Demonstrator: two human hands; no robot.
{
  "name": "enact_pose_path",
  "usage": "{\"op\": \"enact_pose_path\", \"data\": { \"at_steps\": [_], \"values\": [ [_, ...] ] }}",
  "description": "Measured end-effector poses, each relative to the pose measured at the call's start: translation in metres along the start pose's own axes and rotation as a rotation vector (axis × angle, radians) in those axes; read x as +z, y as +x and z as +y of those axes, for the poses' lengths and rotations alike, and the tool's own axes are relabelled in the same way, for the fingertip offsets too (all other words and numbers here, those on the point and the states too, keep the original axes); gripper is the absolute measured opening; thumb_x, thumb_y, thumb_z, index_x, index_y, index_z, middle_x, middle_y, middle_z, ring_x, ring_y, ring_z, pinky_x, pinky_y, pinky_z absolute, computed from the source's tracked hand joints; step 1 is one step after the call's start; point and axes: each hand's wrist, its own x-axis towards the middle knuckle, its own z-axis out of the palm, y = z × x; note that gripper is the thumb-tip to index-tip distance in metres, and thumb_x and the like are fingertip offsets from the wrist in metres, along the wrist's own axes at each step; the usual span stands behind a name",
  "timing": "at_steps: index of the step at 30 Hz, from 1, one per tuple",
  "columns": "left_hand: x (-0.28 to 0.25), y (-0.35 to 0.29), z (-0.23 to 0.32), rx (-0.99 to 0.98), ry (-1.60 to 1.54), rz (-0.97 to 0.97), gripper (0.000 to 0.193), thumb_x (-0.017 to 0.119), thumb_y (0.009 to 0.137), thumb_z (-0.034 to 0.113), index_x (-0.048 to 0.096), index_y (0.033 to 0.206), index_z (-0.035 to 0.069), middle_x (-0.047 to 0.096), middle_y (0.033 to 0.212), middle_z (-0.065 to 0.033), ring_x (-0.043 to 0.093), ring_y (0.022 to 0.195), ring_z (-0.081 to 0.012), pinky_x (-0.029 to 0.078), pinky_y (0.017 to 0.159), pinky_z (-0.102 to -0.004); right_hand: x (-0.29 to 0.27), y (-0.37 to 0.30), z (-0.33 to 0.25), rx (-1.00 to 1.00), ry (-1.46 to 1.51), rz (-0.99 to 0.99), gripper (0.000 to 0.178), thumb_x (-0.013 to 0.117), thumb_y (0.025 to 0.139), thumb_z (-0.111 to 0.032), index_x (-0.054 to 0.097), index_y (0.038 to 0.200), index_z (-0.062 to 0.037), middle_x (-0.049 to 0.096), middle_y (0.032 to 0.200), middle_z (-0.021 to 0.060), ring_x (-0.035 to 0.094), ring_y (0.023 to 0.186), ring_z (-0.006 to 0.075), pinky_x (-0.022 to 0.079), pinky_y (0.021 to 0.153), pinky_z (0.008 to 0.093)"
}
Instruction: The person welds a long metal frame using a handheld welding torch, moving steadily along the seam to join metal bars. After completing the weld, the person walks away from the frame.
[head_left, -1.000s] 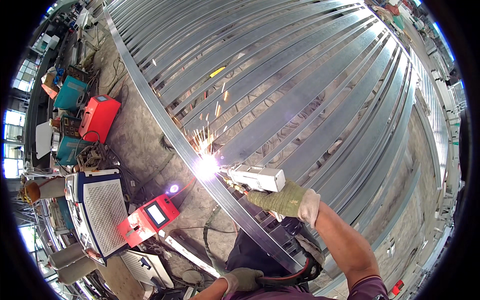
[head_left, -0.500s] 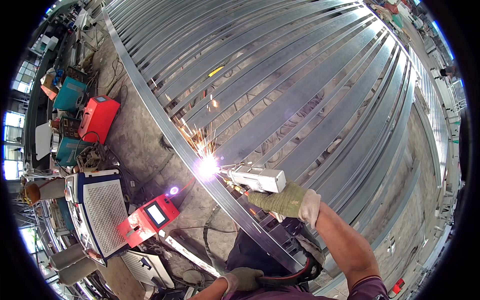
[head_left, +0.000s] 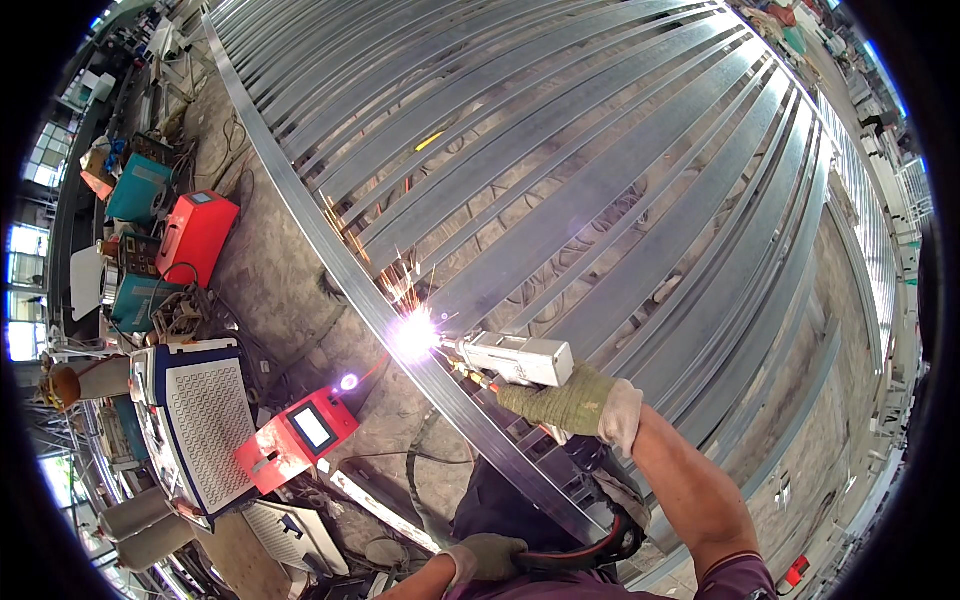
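In my gloved right hand (head_left: pixel 560 402) is a pale boxy welding gun (head_left: pixel 515 358), its tip pointing left at the metal frame. A blinding white-violet glow (head_left: pixel 414 334) with orange sparks burns where a slat meets the long edge rail (head_left: pixel 350 275), hiding the joint. Grey flat metal slats (head_left: pixel 590 230) fan out side by side from that rail. Low at the bottom, my gloved left hand (head_left: pixel 487 557) is closed beside a thick dark cable (head_left: pixel 570 560) that loops round near my waist. It seems to grip the cable, though its fingers are mostly hidden.
A red machine with a screen (head_left: pixel 300 440) stands left of the rail, against a white-and-blue perforated cabinet (head_left: pixel 207 425). Farther back are a red box (head_left: pixel 198 238) and teal machines (head_left: pixel 140 190). Hoses and cables (head_left: pixel 425 455) lie on the concrete floor, some under the slats.
The spark spray has changed shape, with some sparks now streaking farther back along the rail. Both hands and the welding gun look almost unmoved.
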Motion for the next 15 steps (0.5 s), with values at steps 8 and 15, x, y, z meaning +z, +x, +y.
{"op": "enact_pose_path", "data": {
  "at_steps": [8,15],
  "values": [
    [0.002,0.001,-0.003,0.011,-0.012,0.002,0.04,0.065,0.092,0.035,0.073,0.126,0.015,0.078,0.112,-0.0209,0.073,0.11,-0.0417,0.054,0.095,-0.0499,-0.001,-0.005,-0.003,0.019,-0.026,-0.001,0.069,0.072,0.1,-0.059,0.065,0.145,-0.0082,0.075,0.09,0.0101,0.066,0.063,0.0166,0.055,0.056,0.0349],
    [0.002,0.002,-0.003,0.001,-0.031,-0.003,0.04,0.065,0.091,0.034,0.073,0.126,0.015,0.078,0.111,-0.0205,0.073,0.109,-0.0416,0.054,0.095,-0.05,-0.003,-0.011,-0.008,0.034,-0.08,-0.01,0.075,0.068,0.101,-0.061,0.059,0.152,-0.0068,0.075,0.091,0.0105,0.067,0.063,0.0162,0.057,0.056,0.0338]
  ]
}}
